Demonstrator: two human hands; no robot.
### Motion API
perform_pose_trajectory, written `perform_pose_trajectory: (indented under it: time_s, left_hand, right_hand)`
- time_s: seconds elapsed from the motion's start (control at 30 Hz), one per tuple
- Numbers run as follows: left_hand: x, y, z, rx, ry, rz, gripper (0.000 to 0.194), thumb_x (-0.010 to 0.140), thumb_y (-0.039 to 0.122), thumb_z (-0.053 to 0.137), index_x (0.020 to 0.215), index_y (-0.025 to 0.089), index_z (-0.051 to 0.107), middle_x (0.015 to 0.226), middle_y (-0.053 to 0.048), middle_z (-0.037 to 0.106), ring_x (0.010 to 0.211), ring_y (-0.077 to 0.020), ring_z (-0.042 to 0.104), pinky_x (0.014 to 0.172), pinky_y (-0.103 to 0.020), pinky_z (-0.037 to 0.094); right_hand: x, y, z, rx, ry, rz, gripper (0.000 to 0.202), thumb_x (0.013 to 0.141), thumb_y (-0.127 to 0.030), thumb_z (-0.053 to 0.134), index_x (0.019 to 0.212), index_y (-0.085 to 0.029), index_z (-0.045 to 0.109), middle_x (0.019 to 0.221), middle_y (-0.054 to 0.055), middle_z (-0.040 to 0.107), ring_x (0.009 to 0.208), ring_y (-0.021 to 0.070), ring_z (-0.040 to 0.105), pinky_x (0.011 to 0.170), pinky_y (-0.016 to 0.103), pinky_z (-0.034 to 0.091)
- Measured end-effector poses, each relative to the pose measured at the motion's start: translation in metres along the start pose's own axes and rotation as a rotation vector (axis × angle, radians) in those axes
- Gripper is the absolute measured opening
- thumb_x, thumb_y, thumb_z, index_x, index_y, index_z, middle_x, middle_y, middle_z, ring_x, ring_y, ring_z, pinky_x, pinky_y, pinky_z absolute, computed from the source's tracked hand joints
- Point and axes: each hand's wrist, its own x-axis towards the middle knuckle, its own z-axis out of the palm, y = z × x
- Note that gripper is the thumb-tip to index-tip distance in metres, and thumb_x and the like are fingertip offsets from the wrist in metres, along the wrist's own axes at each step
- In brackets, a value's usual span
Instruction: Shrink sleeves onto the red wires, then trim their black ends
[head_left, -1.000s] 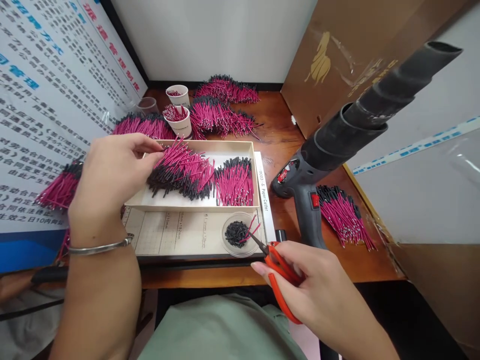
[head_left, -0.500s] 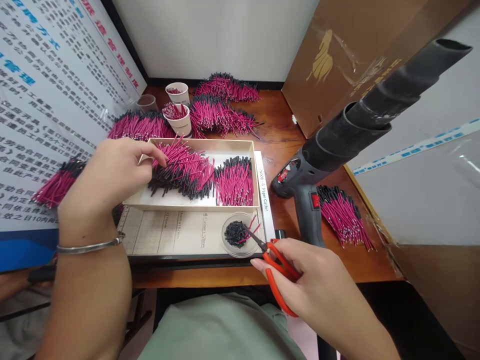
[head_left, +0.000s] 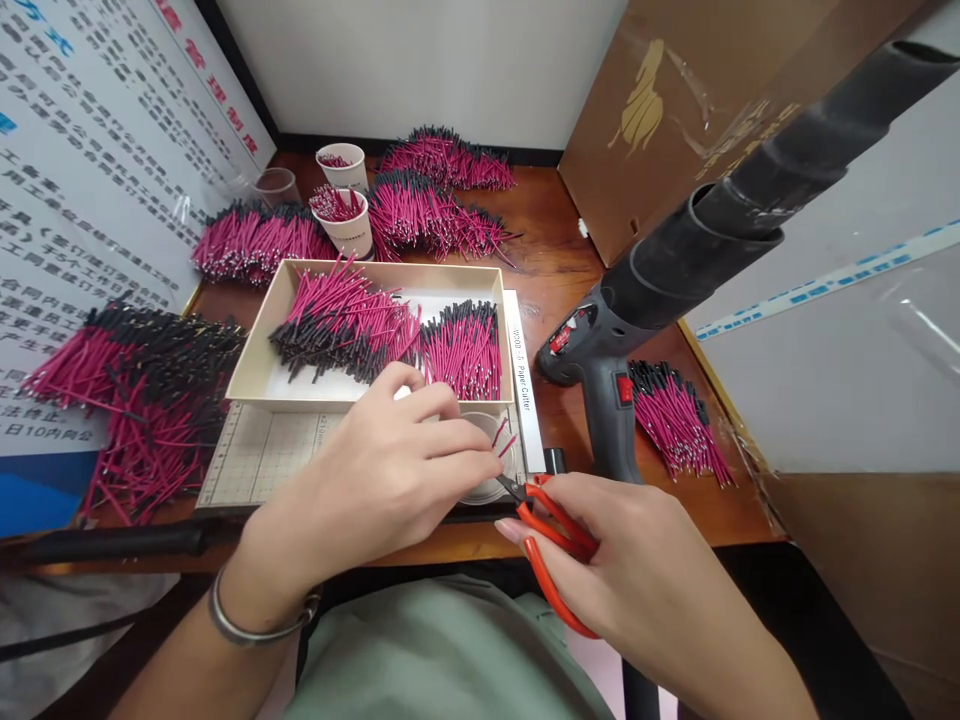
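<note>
My right hand (head_left: 630, 550) is wrapped around red-handled scissors (head_left: 559, 532), blades pointing up and left. My left hand (head_left: 382, 470) reaches over a small clear cup (head_left: 513, 462), its thumb and index fingertips together at the scissor tips; whatever is between them is hidden. Two short pink wires (head_left: 504, 440) stick up in the cup, while its black bits are mostly covered by my hand. Behind my hands, a shallow cream box (head_left: 259, 390) holds a loose heap of pink wires with black ends (head_left: 337, 320) and a neater bundle (head_left: 461, 350).
The box rests on a paper cutter board (head_left: 262, 450). A heat gun (head_left: 615, 410) stands to the right beside a wire bundle (head_left: 679, 420). Paper cups (head_left: 351, 235) and more wire piles (head_left: 427, 215) sit behind. Another wire heap (head_left: 150, 400) lies left. A cardboard box (head_left: 615, 130) stands at the back right.
My left hand has come from the wire heap in the box down and right to the scissor tips over the clear cup. My right hand keeps holding the scissors in nearly the same place.
</note>
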Motion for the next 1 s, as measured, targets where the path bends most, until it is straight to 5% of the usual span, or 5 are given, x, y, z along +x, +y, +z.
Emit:
perform_pose_trajectory:
  time_s: [0.27, 0.47, 0.63, 0.83, 1.0]
  left_hand:
    - [-0.004, -0.001, -0.001, 0.072, 0.025, -0.091, 0.018, 0.103, 0.013, 0.061, 0.090, 0.017, 0.073, 0.083, 0.001, 0.075, 0.077, -0.0201, 0.047, 0.072, -0.037, 0.033]
    - [-0.002, 0.000, 0.001, 0.044, -0.032, -0.144, 0.035, 0.104, 0.032, 0.064, 0.072, 0.018, 0.065, 0.069, 0.000, 0.064, 0.073, -0.0204, 0.045, 0.071, -0.037, 0.031]
    - [-0.002, -0.001, -0.005, -0.074, -0.062, -0.240, 0.025, 0.104, 0.041, 0.063, 0.097, 0.018, 0.071, 0.090, -0.001, 0.073, 0.082, -0.0197, 0.055, 0.076, -0.034, 0.037]
    - [0.012, -0.026, -0.011, 0.028, 0.043, -0.457, 0.021, 0.101, 0.033, 0.060, 0.094, 0.019, 0.075, 0.089, -0.004, 0.077, 0.082, -0.0219, 0.064, 0.079, -0.035, 0.045]
    - [0.044, -0.043, 0.004, 0.124, -0.253, -0.793, 0.019, 0.089, 0.026, 0.063, 0.091, 0.022, 0.082, 0.089, -0.007, 0.079, 0.085, -0.0272, 0.070, 0.082, -0.040, 0.049]
  right_hand:
    - [-0.015, 0.010, -0.007, -0.024, 0.037, -0.013, 0.056, 0.098, -0.046, 0.060, 0.058, -0.019, 0.030, 0.045, -0.007, 0.034, 0.043, 0.0049, 0.028, 0.040, 0.017, 0.022]
    - [-0.025, 0.019, 0.001, 0.020, 0.030, 0.049, 0.060, 0.100, -0.058, 0.055, 0.061, -0.019, 0.032, 0.050, -0.006, 0.039, 0.047, 0.0052, 0.028, 0.041, 0.016, 0.026]
    - [-0.028, 0.020, 0.005, 0.102, 0.021, 0.080, 0.060, 0.099, -0.059, 0.056, 0.061, -0.019, 0.032, 0.052, -0.007, 0.035, 0.049, 0.0053, 0.026, 0.042, 0.016, 0.026]
    - [-0.021, 0.016, 0.005, 0.204, 0.090, 0.043, 0.057, 0.098, -0.050, 0.059, 0.060, -0.019, 0.030, 0.053, -0.007, 0.031, 0.049, 0.0044, 0.025, 0.041, 0.016, 0.024]
    - [-0.017, 0.011, 0.005, 0.274, 0.068, 0.040, 0.053, 0.094, -0.041, 0.064, 0.061, -0.019, 0.029, 0.054, -0.007, 0.031, 0.049, 0.0040, 0.025, 0.041, 0.015, 0.022]
